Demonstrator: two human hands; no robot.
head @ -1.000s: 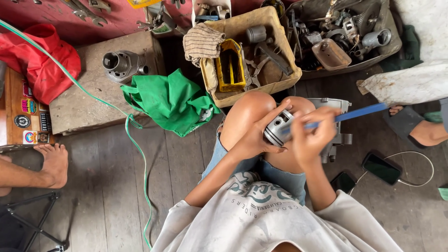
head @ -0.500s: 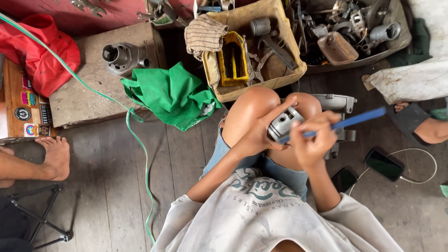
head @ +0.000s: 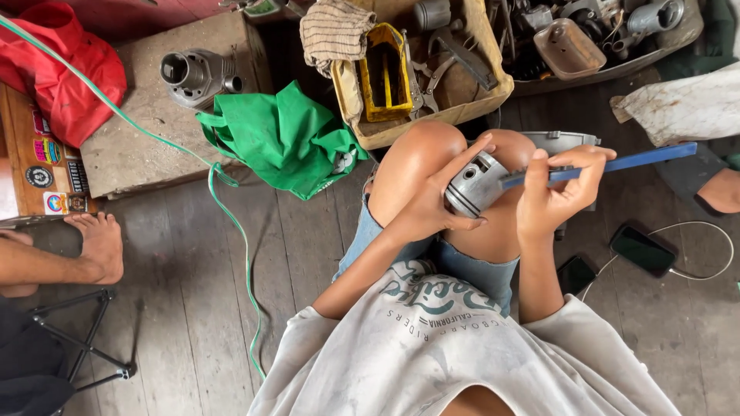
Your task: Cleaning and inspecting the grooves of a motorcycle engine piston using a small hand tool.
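1. A piston (head: 478, 183) sits between the left hand (head: 432, 208) and right hand (head: 556, 196), above the knees.
2. A box (head: 470, 104) lies beyond the knees.
3. A bag (head: 285, 139) lies left of the box.
4. Two phones (head: 644, 250) lie right of the legs.

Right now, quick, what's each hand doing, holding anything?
Left hand: closed around the grey metal piston, held against the knees.
Right hand: closed on the blue flat tool, its tip at the piston.
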